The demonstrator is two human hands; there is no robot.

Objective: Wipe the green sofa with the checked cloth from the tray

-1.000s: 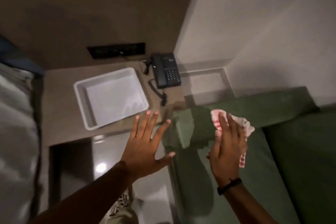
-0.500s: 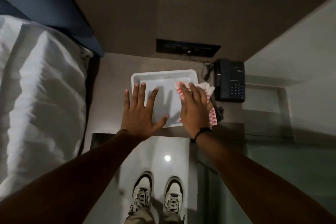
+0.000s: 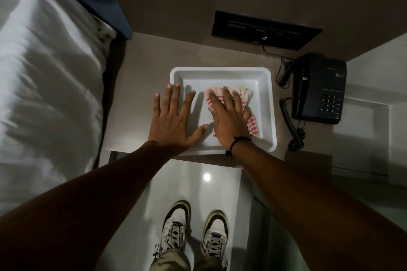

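So the red-and-white checked cloth [image 3: 246, 103] is sitting bunched up inside the white tray [image 3: 267, 103], more in the right half of it and trailing toward the tray's near right corner. The right hand [image 3: 229, 119] is lying flat on top of the cloth, palm down, fingers straight and fairly close together, pressing on it rather than pinching it as far as I can see. There's a black band [image 3: 236, 142] on that wrist.

The left hand [image 3: 170, 120] is flat too, fingers spread wide, over the tray's left rim, with the thumb reaching inside the tray toward the right hand. Can't really tell if it's resting on the rim or just hovering above it.

The tray sits near the front edge of a brown bedside table [image 3: 145, 72]. A black corded phone [image 3: 319, 88] is on the table's right side, just beside the tray, coiled cord running along the tray's right wall. A black socket panel [image 3: 264, 29] is on the wall behind. White bedding [image 3: 44, 72] fills the left side, and two sneakers [image 3: 193, 233] are on the glossy floor below.
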